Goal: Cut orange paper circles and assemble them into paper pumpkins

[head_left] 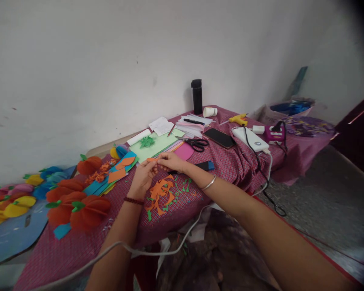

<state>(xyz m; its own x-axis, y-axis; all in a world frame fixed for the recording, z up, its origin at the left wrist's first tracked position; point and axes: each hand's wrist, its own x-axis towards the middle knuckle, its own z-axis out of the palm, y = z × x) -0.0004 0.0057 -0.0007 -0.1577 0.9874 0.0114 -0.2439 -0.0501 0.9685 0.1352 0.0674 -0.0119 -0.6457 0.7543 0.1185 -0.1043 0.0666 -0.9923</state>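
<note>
Both my hands meet over the middle of the table, pinching a small orange piece of paper (pixel 152 159) between them. My left hand (pixel 144 174), with a dark red bead bracelet at its wrist, grips the piece from the left. From the right, my right hand (pixel 171 161) has its fingertips closed on the same piece; a silver bangle is on that wrist. Orange paper scraps (pixel 161 193) and green clippings lie below my hands. Beyond them are black-handled scissors (pixel 197 144) and light green sheets (pixel 153 147) with a green paper bundle (pixel 147 141) on top.
Orange paper pumpkins (pixel 89 210) and blue paper strips (pixel 101 185) lie to the left. A black phone (pixel 220 138), a white power bank (pixel 250 139) with cables, a yellow glue gun (pixel 239 119), a paper cup (pixel 210 112) and a black bottle (pixel 197 97) stand or lie to the right and back.
</note>
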